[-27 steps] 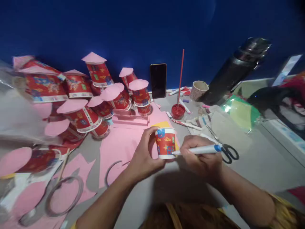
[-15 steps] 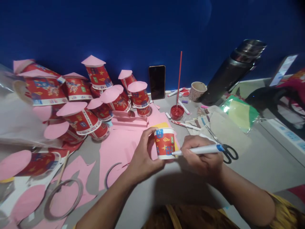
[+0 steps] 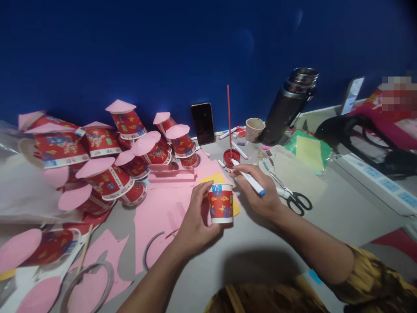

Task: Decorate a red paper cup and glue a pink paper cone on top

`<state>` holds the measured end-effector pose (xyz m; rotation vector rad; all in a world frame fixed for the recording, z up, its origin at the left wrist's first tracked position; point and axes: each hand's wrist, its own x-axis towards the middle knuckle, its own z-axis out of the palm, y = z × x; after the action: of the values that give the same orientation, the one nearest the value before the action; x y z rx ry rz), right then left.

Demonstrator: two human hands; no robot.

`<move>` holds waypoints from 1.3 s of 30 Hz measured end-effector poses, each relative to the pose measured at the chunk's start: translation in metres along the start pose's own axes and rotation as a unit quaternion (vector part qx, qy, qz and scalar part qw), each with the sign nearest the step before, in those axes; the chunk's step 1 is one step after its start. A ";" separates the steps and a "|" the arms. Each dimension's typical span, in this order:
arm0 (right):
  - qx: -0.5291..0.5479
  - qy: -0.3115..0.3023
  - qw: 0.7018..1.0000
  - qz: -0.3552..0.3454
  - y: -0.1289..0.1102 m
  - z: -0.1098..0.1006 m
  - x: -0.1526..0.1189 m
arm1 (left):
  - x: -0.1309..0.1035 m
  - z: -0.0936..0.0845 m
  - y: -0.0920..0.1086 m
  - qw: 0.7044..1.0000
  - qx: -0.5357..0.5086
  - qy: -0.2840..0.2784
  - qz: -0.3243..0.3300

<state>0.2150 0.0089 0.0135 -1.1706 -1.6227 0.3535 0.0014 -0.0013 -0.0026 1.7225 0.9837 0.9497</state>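
My left hand (image 3: 197,215) grips a red paper cup (image 3: 221,203) with blue and gold print and white bands at its top and bottom. The cup is held over the table, a yellow sheet (image 3: 212,178) partly behind it. In my right hand (image 3: 260,193) is a white marker (image 3: 249,178) with a blue end, slanting so that its pale tip points up and left. That tip is close to a small dish of red stuff (image 3: 231,157), where a thin red stick (image 3: 229,117) stands up; whether they touch, I cannot tell. Pink paper (image 3: 163,208) lies left of the cup.
Several red cups with pink paper cones (image 3: 125,119) crowd the left side. A phone (image 3: 203,124) leans on the blue wall. Rightward are a paper cup (image 3: 255,129), a black flask (image 3: 286,108), scissors (image 3: 298,203) and a power strip (image 3: 374,182). A tape roll (image 3: 109,278) lies front left.
My right hand has lifted the marker from the cup's lower right side and moved it up towards the red dish. My left hand still holds the cup. The view has shifted.
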 end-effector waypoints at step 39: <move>-0.070 -0.100 0.985 -0.122 0.009 0.007 -0.013 | 0.009 -0.020 -0.003 0.959 0.118 0.257 -0.034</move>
<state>0.2134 0.0046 -0.0033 -1.0502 -1.9700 0.2047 -0.0138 0.0139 0.0014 1.6509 1.5354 1.3130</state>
